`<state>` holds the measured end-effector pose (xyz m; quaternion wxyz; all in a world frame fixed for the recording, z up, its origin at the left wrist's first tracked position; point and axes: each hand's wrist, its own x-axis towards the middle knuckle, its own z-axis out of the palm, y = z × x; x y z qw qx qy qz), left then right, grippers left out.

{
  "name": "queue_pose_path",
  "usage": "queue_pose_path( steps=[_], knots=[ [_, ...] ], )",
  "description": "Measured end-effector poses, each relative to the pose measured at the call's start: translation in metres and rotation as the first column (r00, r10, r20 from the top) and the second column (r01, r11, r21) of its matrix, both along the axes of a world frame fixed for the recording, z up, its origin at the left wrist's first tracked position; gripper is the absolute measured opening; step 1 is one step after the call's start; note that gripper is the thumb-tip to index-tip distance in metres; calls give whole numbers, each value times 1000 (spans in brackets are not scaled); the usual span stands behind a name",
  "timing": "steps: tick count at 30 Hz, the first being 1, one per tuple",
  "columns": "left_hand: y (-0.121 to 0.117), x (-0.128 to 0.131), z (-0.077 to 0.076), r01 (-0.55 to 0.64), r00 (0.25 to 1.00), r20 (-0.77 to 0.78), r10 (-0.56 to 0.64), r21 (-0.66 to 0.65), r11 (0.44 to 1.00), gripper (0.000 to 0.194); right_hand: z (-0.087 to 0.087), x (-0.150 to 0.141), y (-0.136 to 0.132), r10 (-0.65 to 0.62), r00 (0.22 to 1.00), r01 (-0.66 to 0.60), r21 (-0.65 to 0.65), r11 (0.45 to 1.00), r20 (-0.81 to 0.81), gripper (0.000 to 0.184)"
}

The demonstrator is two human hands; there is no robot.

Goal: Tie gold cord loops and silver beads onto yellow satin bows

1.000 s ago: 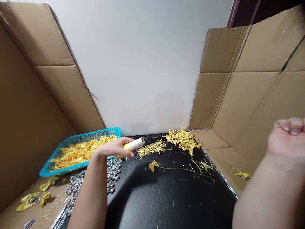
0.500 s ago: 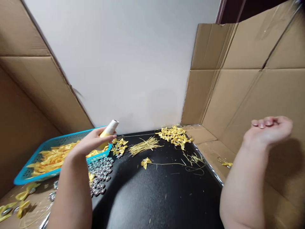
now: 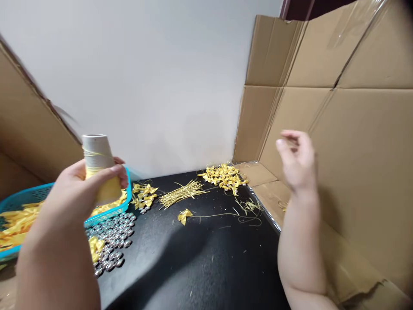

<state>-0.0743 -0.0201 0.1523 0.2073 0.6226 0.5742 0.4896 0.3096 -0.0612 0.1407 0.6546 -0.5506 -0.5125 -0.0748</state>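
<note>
My left hand (image 3: 92, 181) is closed around a thread cone (image 3: 98, 150), holding it nearly upright above the near end of a blue basket. The cone has a pale grey top, and yellow thread is wound lower down. My right hand (image 3: 298, 159) is raised at the right, before the cardboard, its fingers curled toward the thumb. Whatever those fingers hold, if anything, is too blurred to make out. On the black table (image 3: 206, 262) between my arms lies a small yellow ribbon bow (image 3: 184, 216) with a long thin cord (image 3: 216, 214) trailing rightward.
The blue basket (image 3: 128, 189) contains yellow ribbon pieces. Beside it lie many silvery beads (image 3: 118, 232) and some yellow bows (image 3: 144, 196). Farther back are a bundle of gold cords (image 3: 182, 193) and a bow pile (image 3: 226, 176). Cardboard (image 3: 364, 142) walls the right side.
The view has shifted to the right. My left hand has brought the thread cone closer and turned it more upright. My right hand has moved inward, to the left and up.
</note>
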Motion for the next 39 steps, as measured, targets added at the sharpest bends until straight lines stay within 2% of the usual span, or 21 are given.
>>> queue_pose_path(
  steps=[1,2,4,6,8,9,10,12,16,18,20,22,23,25,27,28,29,31,33,35,39],
  knots=[
    [-3,7,-2,64,996,63,-62,-30,998,29,0,-30,-2,239,971,-239,-14,971,-9,26],
    [-5,14,-4,152,979,147,-140,-71,986,30,-4,-61,-2,469,882,-471,-92,877,-49,27],
    [-6,28,-10,303,937,217,-274,-117,946,31,-21,-119,4,762,623,-775,-276,569,-177,26],
    [-4,40,-16,404,906,200,-373,-146,903,29,-43,-160,16,859,325,-923,-332,196,-396,31],
    [2,47,-21,427,899,175,-400,-154,891,27,-60,-179,30,809,163,-961,-277,-1,-565,38],
    [6,49,-23,422,902,169,-396,-158,893,26,-65,-180,36,792,119,-970,-241,-36,-598,43],
    [9,49,-25,418,904,169,-392,-162,894,26,-67,-176,41,786,95,-978,-204,-40,-610,47],
    [16,48,-27,426,899,189,-394,-179,887,26,-66,-161,48,799,92,-992,-123,24,-594,51],
    [28,47,-35,471,879,205,-431,-230,851,27,-53,-131,52,808,203,-961,45,272,-553,47],
    [32,47,-41,490,872,174,-458,-275,827,29,-49,-123,53,804,236,-929,116,351,-546,40],
    [35,49,-47,513,857,142,-495,-308,801,36,-45,-118,53,813,188,-930,167,328,-551,40],
    [37,52,-52,566,819,122,-560,-330,756,41,-43,-115,52,826,78,-956,194,221,-558,44],
    [37,54,-54,613,779,120,-615,-350,708,40,-42,-113,52,828,26,-965,202,167,-561,47],
    [35,59,-57,740,638,167,-752,-404,538,34,-41,-112,51,826,-17,-972,202,117,-563,50],
    [32,65,-60,832,500,264,-825,-410,373,21,-43,-112,51,842,43,-972,172,160,-538,51],
    [30,68,-61,861,463,311,-830,-381,337,18,-45,-113,50,855,125,-967,129,218,-503,51],
    [29,72,-63,878,452,349,-821,-336,341,19,-48,-115,49,866,234,-954,67,291,-442,49],
    [28,78,-67,880,474,399,-785,-226,417,26,-54,-120,47,855,468,-882,-65,466,-224,46],
    [28,83,-72,861,492,441,-751,-122,493,29,-60,-128,45,790,613,-782,-134,609,17,43],
    [29,87,-76,832,507,470,-723,-50,552,29,-66,-137,45,736,662,-724,-132,677,144,41],
    [28,90,-76,790,543,477,-691,-12,613,28,-69,-144,48,693,713,-684,-111,721,110,40]
  ],
)
